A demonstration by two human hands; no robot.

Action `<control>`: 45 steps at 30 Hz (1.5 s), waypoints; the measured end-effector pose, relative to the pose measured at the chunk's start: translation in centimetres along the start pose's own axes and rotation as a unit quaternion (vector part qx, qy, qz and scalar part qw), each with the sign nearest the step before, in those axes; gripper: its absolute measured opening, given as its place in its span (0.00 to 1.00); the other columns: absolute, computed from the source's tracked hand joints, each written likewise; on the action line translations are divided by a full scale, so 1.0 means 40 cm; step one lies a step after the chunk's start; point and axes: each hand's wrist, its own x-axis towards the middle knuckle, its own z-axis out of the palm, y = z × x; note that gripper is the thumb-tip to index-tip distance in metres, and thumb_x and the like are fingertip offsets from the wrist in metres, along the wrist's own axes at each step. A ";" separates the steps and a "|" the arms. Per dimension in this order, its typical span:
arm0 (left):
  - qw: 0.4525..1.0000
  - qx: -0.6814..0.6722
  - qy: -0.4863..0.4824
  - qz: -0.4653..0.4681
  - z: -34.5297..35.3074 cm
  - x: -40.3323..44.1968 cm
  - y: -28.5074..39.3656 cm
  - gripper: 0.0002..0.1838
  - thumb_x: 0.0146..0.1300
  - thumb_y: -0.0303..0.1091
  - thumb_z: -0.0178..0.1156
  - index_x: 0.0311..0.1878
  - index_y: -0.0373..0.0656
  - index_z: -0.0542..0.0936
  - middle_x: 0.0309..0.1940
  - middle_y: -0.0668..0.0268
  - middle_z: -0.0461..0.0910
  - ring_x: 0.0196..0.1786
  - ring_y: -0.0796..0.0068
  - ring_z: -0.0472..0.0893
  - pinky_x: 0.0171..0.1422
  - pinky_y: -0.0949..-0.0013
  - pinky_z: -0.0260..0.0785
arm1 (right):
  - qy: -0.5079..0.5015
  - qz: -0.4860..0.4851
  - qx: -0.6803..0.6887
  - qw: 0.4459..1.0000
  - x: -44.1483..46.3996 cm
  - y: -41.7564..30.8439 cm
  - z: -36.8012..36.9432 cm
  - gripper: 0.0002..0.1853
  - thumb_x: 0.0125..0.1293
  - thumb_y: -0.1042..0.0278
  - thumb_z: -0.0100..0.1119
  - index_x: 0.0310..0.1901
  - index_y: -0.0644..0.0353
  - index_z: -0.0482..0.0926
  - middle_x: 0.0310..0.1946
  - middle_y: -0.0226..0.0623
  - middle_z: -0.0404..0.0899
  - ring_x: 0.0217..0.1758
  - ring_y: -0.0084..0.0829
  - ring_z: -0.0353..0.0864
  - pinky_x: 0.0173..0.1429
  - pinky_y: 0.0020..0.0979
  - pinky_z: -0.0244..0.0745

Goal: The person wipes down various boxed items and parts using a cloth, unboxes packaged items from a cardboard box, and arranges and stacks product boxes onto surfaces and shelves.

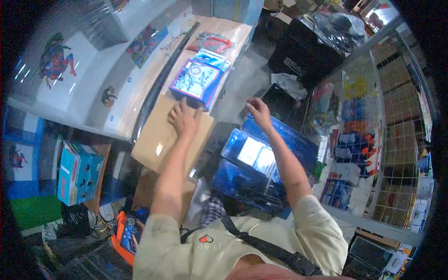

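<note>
My left hand (185,120) lies on a brown cardboard box (156,133), its fingers spread and bent over the top near the far edge. Just beyond those fingers is a blue-and-white package (197,80) with dark handwriting on its white face, resting on the wooden counter. My right hand (259,113) is held in the air to the right of the box, fingers curled in, with no object visible in them. Below the right hand stands a large dark blue box (291,140) with a glossy blue box (254,156) beside it.
Behind the package, a clear bag with red and grey contents (210,43) lies on the counter (233,35). A black rolled tube (163,84) runs along its left side. Wire-grid shelving (396,154) with packed goods stands at right. A teal box (79,172) sits at left.
</note>
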 end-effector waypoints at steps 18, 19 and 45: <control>0.995 -0.058 -0.054 0.062 -0.016 0.031 -0.025 0.40 0.54 0.58 0.54 0.69 0.60 0.54 0.63 0.51 0.57 0.64 0.50 0.56 0.61 0.42 0.47 | -0.167 -0.084 -0.339 0.922 0.696 0.022 0.272 0.44 0.46 0.50 0.67 0.66 0.31 0.55 0.57 0.57 0.62 0.59 0.58 0.66 0.62 0.46 0.65; 0.995 -0.058 -0.055 0.061 -0.013 0.031 -0.024 0.40 0.54 0.58 0.54 0.69 0.60 0.54 0.63 0.51 0.57 0.64 0.50 0.56 0.61 0.42 0.47 | -0.158 -0.091 -0.344 0.921 0.689 0.003 0.272 0.46 0.43 0.50 0.70 0.66 0.35 0.56 0.56 0.57 0.64 0.56 0.57 0.69 0.60 0.44 0.67; 0.996 0.021 0.015 0.089 0.010 -0.213 0.269 0.39 0.52 0.63 0.55 0.66 0.60 0.60 0.55 0.55 0.67 0.59 0.53 0.64 0.60 0.45 0.52 | 0.223 0.272 -0.033 0.936 -0.651 0.232 -0.706 0.34 0.47 0.45 0.69 0.46 0.68 0.75 0.38 0.40 0.78 0.35 0.28 0.79 0.34 0.27 0.77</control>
